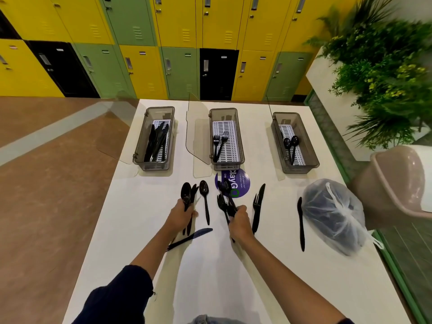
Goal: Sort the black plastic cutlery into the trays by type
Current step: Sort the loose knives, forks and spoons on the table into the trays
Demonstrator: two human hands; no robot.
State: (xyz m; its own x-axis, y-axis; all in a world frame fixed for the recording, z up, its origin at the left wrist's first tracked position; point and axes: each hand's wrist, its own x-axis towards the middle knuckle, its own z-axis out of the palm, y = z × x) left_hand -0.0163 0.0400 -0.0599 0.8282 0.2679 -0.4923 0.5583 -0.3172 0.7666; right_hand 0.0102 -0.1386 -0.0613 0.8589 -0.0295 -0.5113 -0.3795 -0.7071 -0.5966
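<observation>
Three grey trays stand at the table's far side: the left tray point(140, 146) holds knives, the middle tray point(240, 146) two forks, the right tray point(311, 148) two spoons. My left hand point(180, 215) grips a spoon point(185, 195) together with a fork. My right hand point(239, 220) is closed on a bunch of forks and spoons point(225, 197). Loose on the table lie a spoon point(205, 199), a knife point(190, 238) under my left wrist, a fork and knife pair point(257, 210), and another knife point(301, 223).
A tied clear plastic bag point(334, 216) sits at the right edge of the white table point(210, 277). A purple round sticker point(243, 181) lies before the middle tray. Open clear lids hang beside the trays. A beige chair point(397, 183) and plants are right, lockers behind.
</observation>
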